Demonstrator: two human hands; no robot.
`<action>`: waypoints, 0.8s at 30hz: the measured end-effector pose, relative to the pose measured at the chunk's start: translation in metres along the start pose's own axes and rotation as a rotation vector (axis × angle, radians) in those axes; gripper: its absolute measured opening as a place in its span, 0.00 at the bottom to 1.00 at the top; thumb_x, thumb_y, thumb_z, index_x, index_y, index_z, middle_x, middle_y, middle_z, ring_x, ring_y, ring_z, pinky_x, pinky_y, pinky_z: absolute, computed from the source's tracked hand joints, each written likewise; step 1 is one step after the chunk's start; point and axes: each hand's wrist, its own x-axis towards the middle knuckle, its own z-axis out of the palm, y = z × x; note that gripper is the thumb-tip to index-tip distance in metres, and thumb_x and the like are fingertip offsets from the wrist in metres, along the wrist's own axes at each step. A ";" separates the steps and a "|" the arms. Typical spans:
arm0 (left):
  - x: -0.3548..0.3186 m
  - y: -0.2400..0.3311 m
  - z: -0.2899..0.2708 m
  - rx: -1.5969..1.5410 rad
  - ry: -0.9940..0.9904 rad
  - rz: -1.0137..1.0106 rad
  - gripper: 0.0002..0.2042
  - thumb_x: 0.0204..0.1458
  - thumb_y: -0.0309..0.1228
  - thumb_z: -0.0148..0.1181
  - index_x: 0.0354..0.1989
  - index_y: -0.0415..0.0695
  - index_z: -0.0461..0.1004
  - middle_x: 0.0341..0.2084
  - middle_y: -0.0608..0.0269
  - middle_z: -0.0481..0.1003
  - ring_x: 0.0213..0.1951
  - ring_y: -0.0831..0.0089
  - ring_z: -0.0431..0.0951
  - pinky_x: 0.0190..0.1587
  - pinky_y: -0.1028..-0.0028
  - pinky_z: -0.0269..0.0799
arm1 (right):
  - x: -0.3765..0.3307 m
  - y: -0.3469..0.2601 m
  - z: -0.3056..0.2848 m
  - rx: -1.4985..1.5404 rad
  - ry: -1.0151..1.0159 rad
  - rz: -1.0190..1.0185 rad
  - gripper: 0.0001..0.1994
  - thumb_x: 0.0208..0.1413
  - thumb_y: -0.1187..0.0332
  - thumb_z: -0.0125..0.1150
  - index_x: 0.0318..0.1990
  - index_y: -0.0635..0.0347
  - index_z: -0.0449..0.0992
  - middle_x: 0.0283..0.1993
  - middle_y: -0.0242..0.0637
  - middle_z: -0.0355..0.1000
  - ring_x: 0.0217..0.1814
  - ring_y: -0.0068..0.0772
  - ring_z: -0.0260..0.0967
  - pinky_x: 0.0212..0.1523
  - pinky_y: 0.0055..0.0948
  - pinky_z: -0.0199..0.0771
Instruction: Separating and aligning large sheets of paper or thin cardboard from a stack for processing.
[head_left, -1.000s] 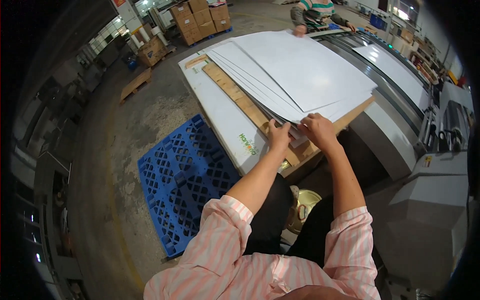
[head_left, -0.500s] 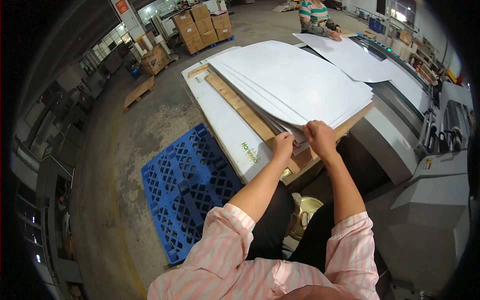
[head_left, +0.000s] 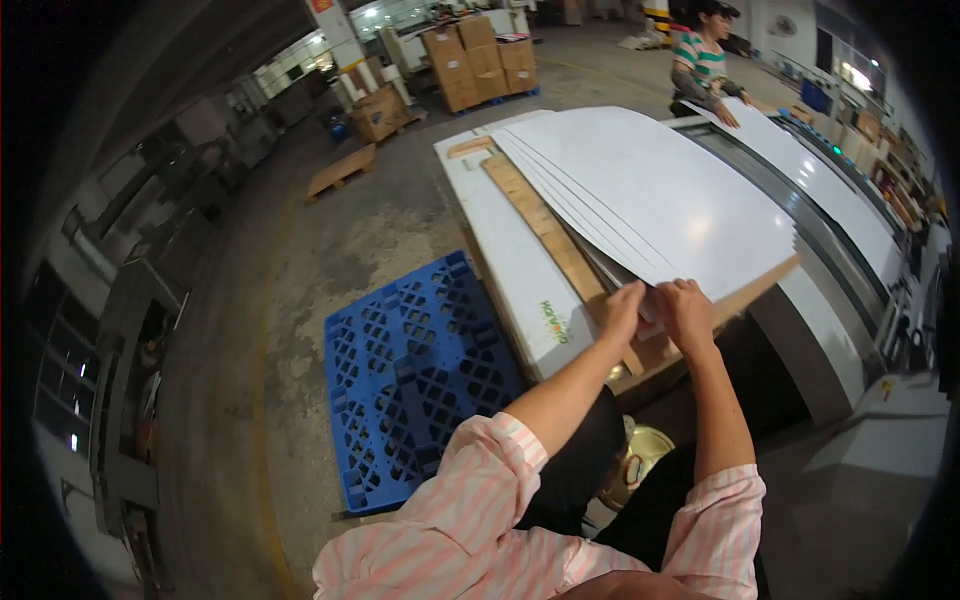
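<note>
A stack of large white sheets [head_left: 655,190] lies in front of me, its left edges fanned in steps. At its near corner, my left hand [head_left: 624,312] is closed, fingers pinching the edges of lower sheets. Right beside it, my right hand [head_left: 686,312] is closed on the corner of the upper sheets, knuckles up. The fingertips are partly hidden, so how many sheets each hand grips cannot be seen. Left of the stack runs a wooden strip [head_left: 540,222], lying on a white board [head_left: 505,245] with green print.
A blue plastic pallet [head_left: 400,375] lies on the floor at left. On the right stands a grey machine [head_left: 835,345]; a white sheet [head_left: 810,170] lies on its bed, touched by a co-worker [head_left: 700,65]. Stacked cartons [head_left: 480,65] stand behind. A gold-coloured round lid [head_left: 650,455] shows below my hands.
My view has shifted, and my hands are closer together at the stack's corner. The upper sheets' left edges are more spread. The co-worker's sheet has moved right, farther onto the machine.
</note>
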 end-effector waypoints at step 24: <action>-0.023 0.034 0.017 -0.193 0.169 -0.222 0.23 0.47 0.25 0.49 0.54 0.38 0.54 0.29 0.56 0.69 0.25 0.70 0.70 0.25 0.73 0.70 | -0.005 0.006 -0.001 0.000 -0.047 0.144 0.14 0.49 0.58 0.51 0.22 0.60 0.74 0.27 0.42 0.70 0.33 0.46 0.67 0.32 0.41 0.68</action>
